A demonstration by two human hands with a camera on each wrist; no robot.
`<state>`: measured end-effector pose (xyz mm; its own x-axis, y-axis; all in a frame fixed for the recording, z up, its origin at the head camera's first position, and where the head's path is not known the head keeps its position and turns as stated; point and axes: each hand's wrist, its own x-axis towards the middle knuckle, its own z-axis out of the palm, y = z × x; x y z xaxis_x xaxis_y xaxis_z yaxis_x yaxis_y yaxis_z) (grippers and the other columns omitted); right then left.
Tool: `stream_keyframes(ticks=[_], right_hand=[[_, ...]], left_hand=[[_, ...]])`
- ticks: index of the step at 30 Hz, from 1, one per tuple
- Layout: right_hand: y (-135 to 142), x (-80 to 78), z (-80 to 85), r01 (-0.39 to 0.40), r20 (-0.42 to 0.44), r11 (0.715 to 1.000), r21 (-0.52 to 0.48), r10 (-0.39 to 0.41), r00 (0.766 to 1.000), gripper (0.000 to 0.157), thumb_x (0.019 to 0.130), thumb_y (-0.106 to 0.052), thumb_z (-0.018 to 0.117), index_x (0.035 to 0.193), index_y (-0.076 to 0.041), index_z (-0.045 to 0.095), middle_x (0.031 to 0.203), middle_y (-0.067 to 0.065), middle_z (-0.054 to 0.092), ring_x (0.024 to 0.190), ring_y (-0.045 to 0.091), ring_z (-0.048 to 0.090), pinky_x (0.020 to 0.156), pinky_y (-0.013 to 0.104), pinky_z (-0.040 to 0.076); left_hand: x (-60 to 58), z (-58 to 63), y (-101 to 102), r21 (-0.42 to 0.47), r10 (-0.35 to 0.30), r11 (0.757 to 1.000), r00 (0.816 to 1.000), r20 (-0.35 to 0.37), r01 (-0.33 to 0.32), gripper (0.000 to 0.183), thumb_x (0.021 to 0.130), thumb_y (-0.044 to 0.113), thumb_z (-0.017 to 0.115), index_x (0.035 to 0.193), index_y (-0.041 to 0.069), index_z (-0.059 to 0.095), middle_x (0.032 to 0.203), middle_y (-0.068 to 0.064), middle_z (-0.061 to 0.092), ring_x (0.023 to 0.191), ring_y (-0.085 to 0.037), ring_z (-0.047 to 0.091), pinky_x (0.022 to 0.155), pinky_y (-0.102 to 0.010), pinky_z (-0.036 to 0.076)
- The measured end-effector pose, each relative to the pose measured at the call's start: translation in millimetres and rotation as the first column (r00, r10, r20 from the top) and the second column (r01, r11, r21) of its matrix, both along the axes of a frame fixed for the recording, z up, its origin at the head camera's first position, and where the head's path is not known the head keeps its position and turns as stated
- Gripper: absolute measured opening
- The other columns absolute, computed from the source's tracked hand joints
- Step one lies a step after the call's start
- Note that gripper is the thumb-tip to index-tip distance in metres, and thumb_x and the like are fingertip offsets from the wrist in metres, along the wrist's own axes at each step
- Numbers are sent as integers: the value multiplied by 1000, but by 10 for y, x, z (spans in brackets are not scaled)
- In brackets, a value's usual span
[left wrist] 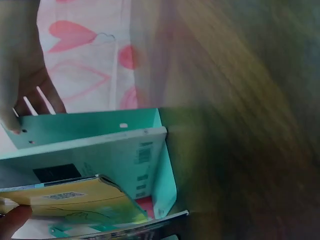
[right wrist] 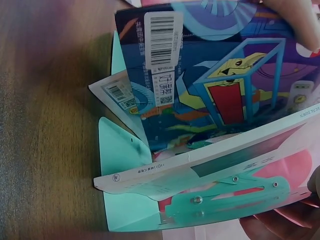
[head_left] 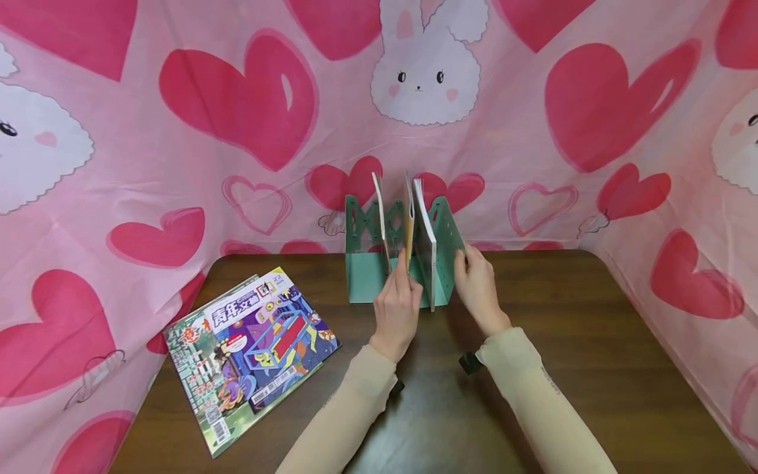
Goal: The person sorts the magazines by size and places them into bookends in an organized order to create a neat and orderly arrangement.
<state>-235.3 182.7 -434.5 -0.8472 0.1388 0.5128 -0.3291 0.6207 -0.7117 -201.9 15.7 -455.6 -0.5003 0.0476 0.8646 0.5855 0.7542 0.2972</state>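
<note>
A mint-green book rack stands at the back of the table with several upright magazines or books in it. My left hand pinches a thin magazine with a yellow back cover, in the middle of the rack. Its other face, a dark blue illustrated cover with a barcode, shows in the right wrist view. My right hand grips the rack's right side panel. Between that panel and the pinched magazine stands a thicker white-edged book. Another thin magazine leans left of it.
Left on the brown table lies a small stack of magazines, a purple-blue one over a green one. Behind the rack hangs a pink cloth printed with hearts and rabbits.
</note>
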Motion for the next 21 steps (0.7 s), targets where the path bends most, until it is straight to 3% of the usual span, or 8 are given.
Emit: stream_keyframes(ticks=[6,14,18,21], right_hand=[[-4,12,-21,0,-5,1000,2,0,1000,32,106,-8,52,130,9,66,124,28,68,109,43,67,97,59,53],[-2,12,-22,-14,-7,1000,0,14,1000,34,107,-10,51,131,9,65,126,29,67,114,44,66,100,59,52],[1,12,-19,-6,-16,1000,1,6,1000,34,106,-9,51,131,10,65,127,29,67,116,44,66,101,60,51],[7,4,-13,3,-28,1000,1,-3,1000,33,106,-7,52,131,10,65,127,30,67,115,45,65,101,60,51]], left_hand=[[-68,-25,32,29,12,1000,999,36,-13,65,92,-4,68,151,-7,40,110,-20,73,88,-28,75,64,-34,63],[-162,-43,137,68,41,996,992,122,-49,64,97,-1,67,154,-3,38,109,-18,73,75,-25,71,49,-30,55],[-192,-79,203,78,72,994,989,130,-82,67,95,-2,67,155,-1,38,126,-18,71,78,-28,73,47,-31,54],[-214,-101,260,104,83,990,987,140,-98,66,96,-3,66,156,1,38,141,-17,64,90,-31,75,53,-35,59]])
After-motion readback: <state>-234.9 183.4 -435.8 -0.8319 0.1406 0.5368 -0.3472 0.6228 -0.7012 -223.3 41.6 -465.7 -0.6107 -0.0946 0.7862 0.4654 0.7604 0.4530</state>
